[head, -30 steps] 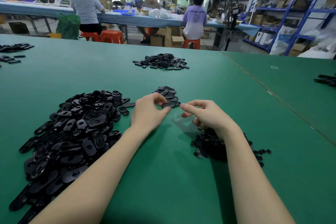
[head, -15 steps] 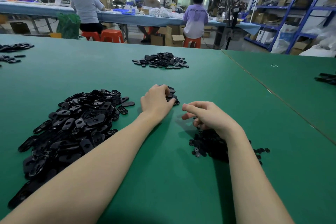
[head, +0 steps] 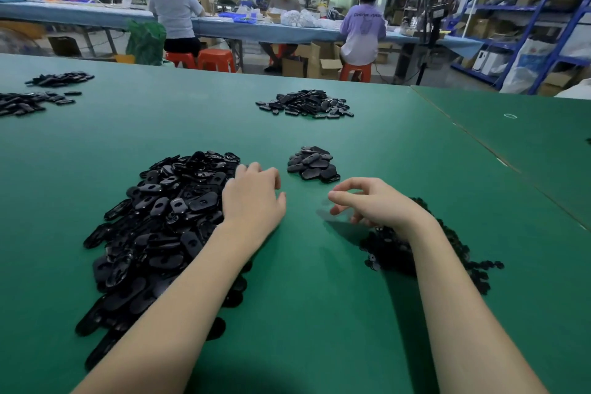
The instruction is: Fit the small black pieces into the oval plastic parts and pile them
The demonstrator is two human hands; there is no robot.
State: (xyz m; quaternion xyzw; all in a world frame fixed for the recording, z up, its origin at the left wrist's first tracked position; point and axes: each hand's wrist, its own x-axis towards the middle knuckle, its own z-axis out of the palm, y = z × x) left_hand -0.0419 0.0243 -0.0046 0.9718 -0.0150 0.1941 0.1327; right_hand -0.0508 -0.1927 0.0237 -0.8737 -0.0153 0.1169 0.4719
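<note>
Green table point(head: 319, 313), seam to a second green panel point(head: 527, 144) on the right. Behind it, three people sit on orange stools point(head: 213, 59) at a long blue-covered bench point(head: 80, 14). Cardboard boxes point(head: 323, 67) beneath. Blue shelving point(head: 543, 6) at right, stocked.

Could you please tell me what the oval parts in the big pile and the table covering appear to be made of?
Oval parts: likely moulded hard plastic, black and glossy, judging by highlights on their faces. Table covering: seemingly a green matte mat, rubber or vinyl perhaps; no glare, seam visible.
</note>
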